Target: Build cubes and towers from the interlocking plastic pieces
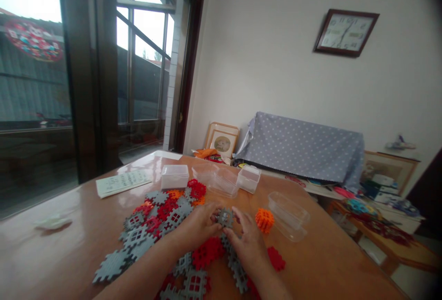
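Observation:
Both my hands meet over a grey interlocking plastic tile (225, 217) on the wooden table (324, 263). My left hand (198, 226) pinches the tile's left side with curled fingers. My right hand (247, 241) grips its right side, fingers bent round it. Under and around my hands lies a heap of grey and red tiles (162, 219). A red tile (208, 252) sits just below my left wrist. An orange assembled cube (264, 220) stands to the right of my right hand.
Several clear plastic boxes (174, 176) stand behind the heap, with open clear trays (288, 216) at the right. A printed sheet (123, 182) lies at the left near the window. A cloth-covered piece of furniture (304, 148) and a cluttered low table (380, 217) stand beyond.

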`<state>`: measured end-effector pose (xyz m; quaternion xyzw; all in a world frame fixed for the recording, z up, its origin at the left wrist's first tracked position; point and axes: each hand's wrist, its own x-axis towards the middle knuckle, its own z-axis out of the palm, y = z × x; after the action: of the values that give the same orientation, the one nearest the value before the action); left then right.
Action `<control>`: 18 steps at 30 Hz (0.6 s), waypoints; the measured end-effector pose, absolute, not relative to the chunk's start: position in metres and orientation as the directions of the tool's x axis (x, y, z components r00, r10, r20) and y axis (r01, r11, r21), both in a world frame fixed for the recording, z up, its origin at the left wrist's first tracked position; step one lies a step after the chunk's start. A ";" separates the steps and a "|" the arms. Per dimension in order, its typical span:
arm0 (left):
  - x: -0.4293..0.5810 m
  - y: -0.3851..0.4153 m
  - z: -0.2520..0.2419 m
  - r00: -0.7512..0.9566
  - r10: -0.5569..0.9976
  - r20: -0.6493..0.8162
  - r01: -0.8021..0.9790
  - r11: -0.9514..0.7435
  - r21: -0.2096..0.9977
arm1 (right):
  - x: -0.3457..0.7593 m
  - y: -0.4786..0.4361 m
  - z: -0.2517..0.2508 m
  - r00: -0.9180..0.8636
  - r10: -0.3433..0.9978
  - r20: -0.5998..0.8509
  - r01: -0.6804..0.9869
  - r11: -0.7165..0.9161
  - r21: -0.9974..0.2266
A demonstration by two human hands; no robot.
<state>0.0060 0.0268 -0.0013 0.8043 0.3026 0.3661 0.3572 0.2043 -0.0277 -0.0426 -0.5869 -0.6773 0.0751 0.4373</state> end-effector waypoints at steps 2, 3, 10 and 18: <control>0.005 0.033 -0.004 0.546 0.751 0.371 0.260 -0.573 0.777 | 0.205 -0.027 -0.043 0.094 0.871 0.482 0.725 0.271 -0.632; 0.004 0.037 -0.005 0.532 0.762 0.369 0.281 -0.570 0.772 | 0.205 -0.027 -0.043 0.114 0.875 0.470 0.722 0.252 -0.645; -0.005 0.056 -0.013 0.355 0.857 0.374 0.452 -0.508 0.733 | 0.214 -0.024 -0.044 0.168 0.869 0.466 0.764 0.185 -0.618; -0.017 0.053 -0.019 0.641 0.741 0.202 0.517 -0.611 0.599 | 0.207 -0.031 -0.034 -0.028 0.900 0.436 0.804 0.279 -0.525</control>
<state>-0.0167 0.0526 -0.0190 0.8698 0.3615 0.2213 0.2526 0.2069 -0.0307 -0.0342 -0.5968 -0.7137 0.0662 0.3606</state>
